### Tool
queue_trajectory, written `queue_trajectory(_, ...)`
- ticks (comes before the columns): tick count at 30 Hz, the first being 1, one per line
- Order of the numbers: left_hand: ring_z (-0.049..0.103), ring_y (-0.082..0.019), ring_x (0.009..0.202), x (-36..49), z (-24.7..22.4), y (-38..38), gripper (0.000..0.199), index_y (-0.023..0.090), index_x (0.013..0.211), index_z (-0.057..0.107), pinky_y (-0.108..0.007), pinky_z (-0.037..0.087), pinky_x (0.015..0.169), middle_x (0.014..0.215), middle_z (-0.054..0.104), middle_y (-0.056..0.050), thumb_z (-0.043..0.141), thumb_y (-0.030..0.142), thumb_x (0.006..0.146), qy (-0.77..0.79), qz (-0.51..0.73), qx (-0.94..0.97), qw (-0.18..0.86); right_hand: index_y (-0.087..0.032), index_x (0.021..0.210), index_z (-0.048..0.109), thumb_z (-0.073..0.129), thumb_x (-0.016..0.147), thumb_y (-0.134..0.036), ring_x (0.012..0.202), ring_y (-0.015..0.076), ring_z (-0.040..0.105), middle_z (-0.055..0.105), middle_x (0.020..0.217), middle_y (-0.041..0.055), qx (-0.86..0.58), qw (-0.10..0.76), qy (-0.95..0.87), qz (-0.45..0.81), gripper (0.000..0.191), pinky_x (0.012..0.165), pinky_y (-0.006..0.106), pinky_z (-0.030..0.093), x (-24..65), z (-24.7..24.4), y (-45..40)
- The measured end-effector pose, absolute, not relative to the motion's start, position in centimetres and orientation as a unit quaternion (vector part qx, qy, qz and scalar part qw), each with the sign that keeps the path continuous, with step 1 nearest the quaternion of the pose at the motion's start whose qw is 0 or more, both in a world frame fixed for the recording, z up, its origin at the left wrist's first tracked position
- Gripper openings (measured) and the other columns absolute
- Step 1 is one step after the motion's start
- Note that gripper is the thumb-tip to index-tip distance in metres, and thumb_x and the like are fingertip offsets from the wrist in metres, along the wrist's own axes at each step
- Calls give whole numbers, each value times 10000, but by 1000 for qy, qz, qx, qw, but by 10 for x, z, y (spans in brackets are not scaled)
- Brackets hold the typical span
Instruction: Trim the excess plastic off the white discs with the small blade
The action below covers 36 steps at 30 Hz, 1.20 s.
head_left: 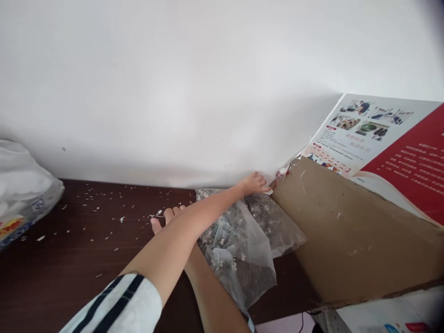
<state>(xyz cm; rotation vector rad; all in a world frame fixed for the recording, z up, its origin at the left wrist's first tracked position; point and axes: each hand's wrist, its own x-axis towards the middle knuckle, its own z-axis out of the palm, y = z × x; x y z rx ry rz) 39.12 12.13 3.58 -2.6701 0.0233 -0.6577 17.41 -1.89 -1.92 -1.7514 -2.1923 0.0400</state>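
My forearms cross over the dark table. My left hand, at the end of the striped-sleeve arm, reaches right to the wall side of the clear plastic bags. Its fingers are curled near a small whitish and reddish scrap; what they grip is too small to make out. Under the left forearm, my right hand lies on the tabletop with its fingers apart, partly hidden, beside small white scraps. The bags hold many small, pale, shiny pieces.
At the far left stands a filled white plastic bag. A brown cardboard panel leans on the right, beneath a red and white printed board. The white wall closes off the back edge.
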Motion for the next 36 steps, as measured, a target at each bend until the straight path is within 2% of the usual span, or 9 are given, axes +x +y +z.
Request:
queue_trajectory(4,602,-234,1021,431,18,131,348,314,1112,748,-372,343,856,1192,754,-78,642,56,905,92,-240,-952,168,-193,1098,632,532,1022,-558,1032,329,593,707,1016,101,-589,169,-790,15,386,913,519,506,173,-21,-15)
queue_trajectory(10,585,-211,914,439,16,144,314,297,1028,755,-360,335,841,915,758,-81,623,42,902,119,-250,-947,161,-197,1059,623,481,1051,-573,1048,323,586,686,995,90,-587,163,-792,32,402,863,481,503,173,-18,-15)
queue_trajectory(16,608,-235,962,402,14,130,337,214,1266,698,-377,367,858,1004,736,-134,494,103,1022,46,-284,-944,160,-224,1028,615,423,1099,-536,1047,322,592,680,1021,104,-583,233,-778,16,373,899,465,466,172,-23,-22)
queue_trajectory(21,616,-254,1065,333,31,89,392,184,1404,596,-387,400,857,1175,685,-154,433,124,1052,-33,-308,-939,150,-235,936,602,570,1050,-461,936,290,584,647,912,66,-592,259,-763,-18,255,897,436,466,171,-48,-9)
queue_trajectory(26,634,-249,1075,220,63,55,346,142,1383,579,-397,447,917,1202,701,-149,374,196,1109,-63,-364,-922,115,-196,1044,688,589,1003,-290,988,321,631,711,1031,130,-564,264,-781,-58,143,906,431,480,188,-50,-4)
queue_trajectory(28,654,-240,1048,170,79,50,308,152,1341,597,-408,467,961,1113,720,-113,400,226,1116,-108,-406,-904,79,-177,1146,709,571,1008,-271,1069,332,642,726,1110,167,-562,277,-776,-70,216,894,403,487,197,-47,-3)
queue_trajectory(32,668,-205,980,82,98,50,343,176,1404,547,-433,488,1052,990,704,-48,562,290,1081,-239,-532,-813,-5,-205,1046,706,475,1061,-268,976,274,652,723,1000,127,-563,302,-768,-57,240,802,338,482,206,-42,-5)
queue_trajectory(34,662,-205,1033,48,93,52,467,171,1488,470,-420,512,1031,1090,701,-73,610,274,1055,-284,-589,-757,-12,-209,1050,687,469,1057,-276,930,250,657,721,1012,107,-552,349,-757,-8,229,780,328,481,207,-37,-6)
queue_trajectory(36,654,-219,1068,22,77,55,408,191,1439,533,-419,531,990,1135,703,-86,620,265,1047,-324,-588,-742,5,-209,1082,678,462,1060,-315,922,231,666,728,1039,93,-537,431,-723,51,242,819,330,494,207,-31,-8)
